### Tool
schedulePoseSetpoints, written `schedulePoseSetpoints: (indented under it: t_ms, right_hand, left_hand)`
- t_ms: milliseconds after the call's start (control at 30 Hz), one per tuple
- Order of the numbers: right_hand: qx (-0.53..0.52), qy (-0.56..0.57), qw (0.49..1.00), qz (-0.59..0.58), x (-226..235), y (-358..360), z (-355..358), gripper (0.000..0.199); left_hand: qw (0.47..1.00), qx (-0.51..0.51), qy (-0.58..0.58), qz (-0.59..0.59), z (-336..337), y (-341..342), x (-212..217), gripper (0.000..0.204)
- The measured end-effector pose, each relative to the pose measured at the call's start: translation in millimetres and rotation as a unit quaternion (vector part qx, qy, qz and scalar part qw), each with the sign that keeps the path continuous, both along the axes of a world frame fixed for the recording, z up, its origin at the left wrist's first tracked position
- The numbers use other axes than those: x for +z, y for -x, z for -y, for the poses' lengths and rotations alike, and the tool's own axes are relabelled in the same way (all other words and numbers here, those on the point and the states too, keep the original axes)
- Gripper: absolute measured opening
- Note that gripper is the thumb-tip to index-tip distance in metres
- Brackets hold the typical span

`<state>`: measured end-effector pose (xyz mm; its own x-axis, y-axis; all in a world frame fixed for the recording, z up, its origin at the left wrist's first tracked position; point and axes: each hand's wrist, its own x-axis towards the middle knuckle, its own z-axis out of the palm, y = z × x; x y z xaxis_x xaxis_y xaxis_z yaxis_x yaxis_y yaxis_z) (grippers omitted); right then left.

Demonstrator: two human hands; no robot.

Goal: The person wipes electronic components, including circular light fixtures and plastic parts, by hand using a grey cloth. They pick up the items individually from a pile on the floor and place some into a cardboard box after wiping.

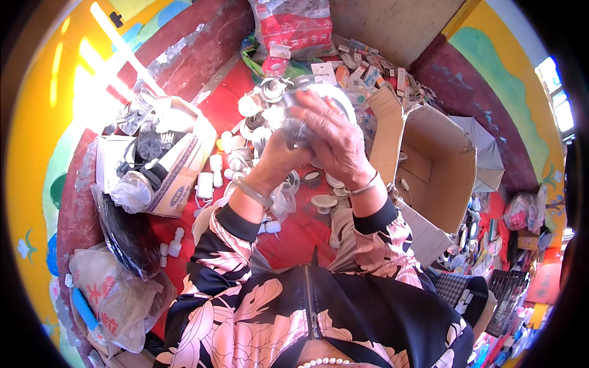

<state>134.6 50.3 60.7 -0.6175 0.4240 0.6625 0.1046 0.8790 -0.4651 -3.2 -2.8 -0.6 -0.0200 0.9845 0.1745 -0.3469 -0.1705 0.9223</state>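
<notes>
Blurred grey part (297,130) at 12: left hand (281,161), fingers curled round it; right hand (339,136), fingers across it, grip unclear. Printed carton (179,183), 9 o'clock: black plastic parts (149,147). Brown carton (455,144), 2 o'clock: white bits (403,184).

The held grey item (297,130) is too blurred for its material to be told. White round fittings (323,201) look like smooth plastic. The large box (438,156) is matt brown cardboard with rough edges, the smaller box (182,178) printed cardboard. The black bag (130,236) is thin glossy plastic, the pale bag (119,294) crumpled translucent plastic. The jacket (264,306) is smooth, satiny cloth, with matt cuffs (238,223) and a metal-looking zip (310,300). The necklace beads (324,361) look smooth and lustrous, the maroon wall paint (184,48) rough and chipped
</notes>
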Motion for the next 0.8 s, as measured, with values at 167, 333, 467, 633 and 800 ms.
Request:
schedulePoseSetpoints:
  t_ms: [167, 333, 467, 633, 800]
  right_hand:
    - [-0.249, -0.043, 0.966, -0.054, -24.9, -13.2, -39.6, 0.032]
    - [-0.378, 0.185, 0.905, -0.066, -37.8, -37.7, -53.6, 0.028]
    - [-0.182, 0.380, 0.766, -0.486, -32.6, -64.6, -70.5, 0.021]
    - [-0.076, 0.375, 0.754, -0.534, -7.4, -55.1, -50.4, 0.028]
    - [-0.089, 0.252, 0.902, -0.338, -6.9, -16.7, -21.5, 0.033]
  left_hand:
    - [0.997, -0.003, 0.047, 0.066, 9.9, -9.2, 11.7, 0.070]
    - [0.986, 0.019, 0.036, 0.162, 5.3, -9.7, 14.4, 0.062]
    - [0.982, 0.026, 0.034, 0.184, 1.7, 2.4, 12.3, 0.066]
    - [0.971, -0.008, 0.029, 0.236, 0.9, 6.4, 9.6, 0.063]
    - [0.967, -0.018, 0.013, 0.253, 0.1, -14.1, 15.9, 0.075]
